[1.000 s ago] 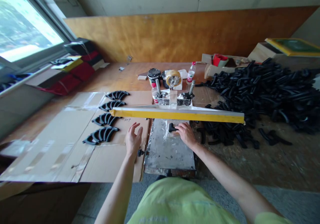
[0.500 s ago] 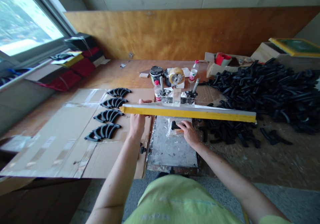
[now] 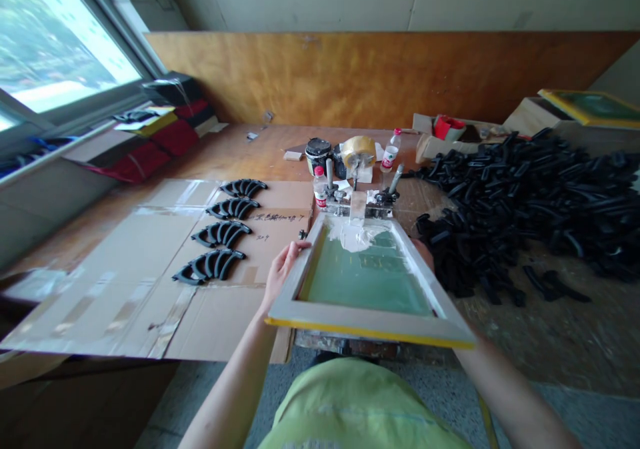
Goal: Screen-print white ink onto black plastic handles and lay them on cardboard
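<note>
A screen printing frame (image 3: 370,331) lies lowered over the work plate, with green mesh and a smear of white ink towards its far end. Its far side sits at the hinge clamp (image 3: 357,203). My left hand (image 3: 281,272) is closed on the frame's left side, fingers along the edge. At the right side, my right hand (image 3: 425,254) is mostly hidden by the frame, its fingers out of sight. The plate and any black part on it are covered by the frame.
On the cardboard (image 3: 125,289) at left lie several rows of curved black parts (image 3: 210,265). A big heap of black parts (image 3: 530,202) covers the right. Behind the clamp stand a tape roll (image 3: 359,152), an ink tub (image 3: 318,154) and two bottles, one a red-capped bottle (image 3: 390,152).
The screen frame has swung down from a raised position. My right hand has left the black part on the plate and moved to the frame's right side.
</note>
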Available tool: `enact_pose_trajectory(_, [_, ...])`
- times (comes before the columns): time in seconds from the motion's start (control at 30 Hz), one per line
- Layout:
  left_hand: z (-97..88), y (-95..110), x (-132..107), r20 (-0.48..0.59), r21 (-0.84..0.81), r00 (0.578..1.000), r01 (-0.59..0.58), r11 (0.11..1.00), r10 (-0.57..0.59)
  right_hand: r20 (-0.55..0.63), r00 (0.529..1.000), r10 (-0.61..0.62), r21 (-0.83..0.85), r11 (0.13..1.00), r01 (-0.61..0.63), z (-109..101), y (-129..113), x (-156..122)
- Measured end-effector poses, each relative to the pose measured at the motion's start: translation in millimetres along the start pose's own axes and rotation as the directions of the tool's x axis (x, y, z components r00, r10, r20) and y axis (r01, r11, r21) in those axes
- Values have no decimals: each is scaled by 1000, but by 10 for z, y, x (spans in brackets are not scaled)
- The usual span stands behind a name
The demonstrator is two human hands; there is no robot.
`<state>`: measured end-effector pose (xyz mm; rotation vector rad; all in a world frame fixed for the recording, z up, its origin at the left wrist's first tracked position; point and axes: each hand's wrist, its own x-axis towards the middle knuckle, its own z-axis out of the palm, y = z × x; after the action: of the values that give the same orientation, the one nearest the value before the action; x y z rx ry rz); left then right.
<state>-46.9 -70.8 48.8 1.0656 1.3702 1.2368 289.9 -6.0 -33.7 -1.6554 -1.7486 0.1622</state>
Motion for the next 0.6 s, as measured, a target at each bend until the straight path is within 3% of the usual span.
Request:
enact_pose_trajectory(0.07, [-47,-304,-93,25,57,995,91,994,-93,-40,999,-19,24,1000,20,-121,-44,227])
enact_pose_trajectory(0.13, [-49,-623,-140,33,69,988,147,987,-150,-41,993,-106,52,993,108,-108,-246,455])
enact_pose_trajectory(0.27, [10,-1080,-124,-9,96,990,141,985,-141,100,926,-364,-37,929,369,229,-825,759])
enact_pose_trajectory(0.37, [22,-1196,-93,0,140,990,140,980,-141,278,888,-366,-130,902,412,467,-1036,819])
enact_pose_trajectory(0.47, [2,-1209,-90,4,181,986,161,970,-164,435,860,-268,-192,906,379,515,-977,809])
enact_pose_trajectory(0.6, [0,-1191,-104,-5,198,984,175,964,-177,381,902,-202,-307,893,329,443,-819,725])
